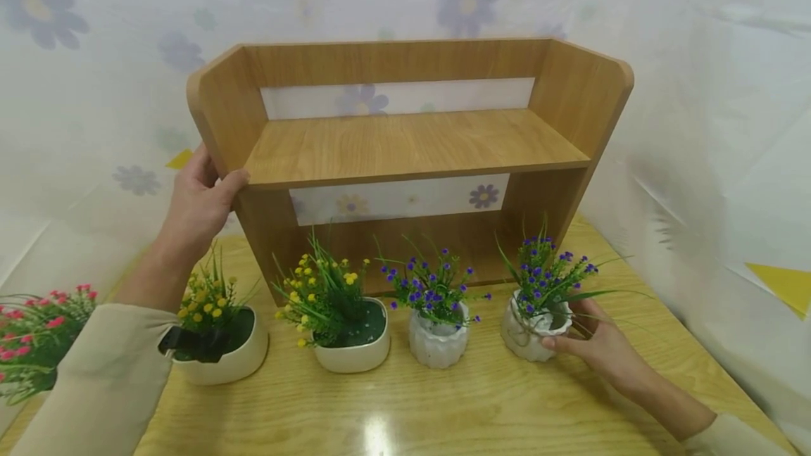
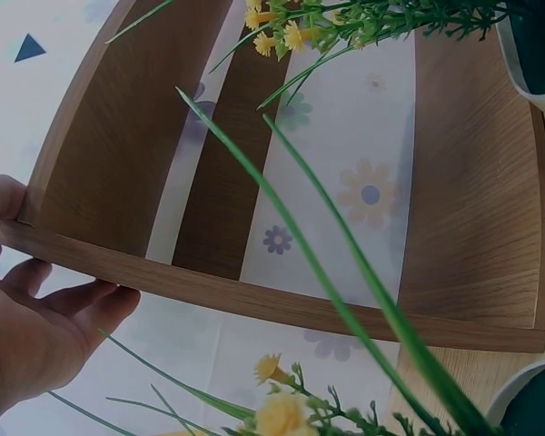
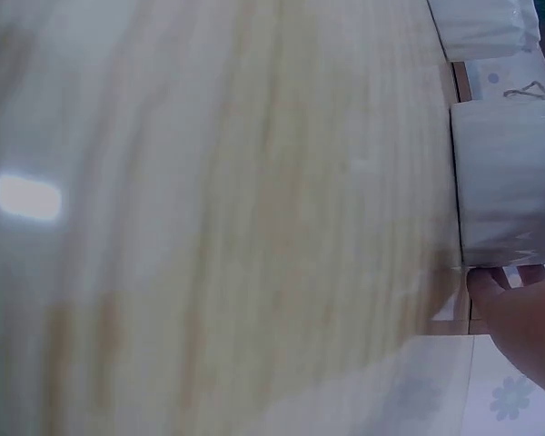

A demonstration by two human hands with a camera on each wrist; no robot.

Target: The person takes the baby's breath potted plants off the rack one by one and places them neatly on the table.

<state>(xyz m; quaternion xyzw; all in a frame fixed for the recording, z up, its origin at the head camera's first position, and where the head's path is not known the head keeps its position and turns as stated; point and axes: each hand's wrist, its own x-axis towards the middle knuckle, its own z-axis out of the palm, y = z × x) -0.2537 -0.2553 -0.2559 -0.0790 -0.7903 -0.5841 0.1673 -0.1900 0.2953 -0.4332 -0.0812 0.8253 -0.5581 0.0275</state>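
A two-tier wooden shelf (image 1: 412, 143) stands at the back of the table. My left hand (image 1: 201, 195) grips its left side panel, with the thumb over the front edge at the middle board; the left wrist view shows the fingers against the panel's outer face. At the right, my right hand (image 1: 605, 347) holds a white potted plant with purple flowers (image 1: 532, 333), thumb at the pot's front and fingers behind its right side. Beside it stands a second white pot of purple flowers (image 1: 438, 343). The right wrist view shows the held pot (image 3: 509, 182) upright on the table.
Two cream oval pots of yellow flowers, a middle one (image 1: 351, 354) and a left one (image 1: 231, 364), stand before the shelf, the latter under my left forearm. Pink flowers (image 1: 38, 336) are at the far left. A flower-patterned white sheet (image 1: 716, 160) hangs behind the wooden table (image 1: 443, 414).
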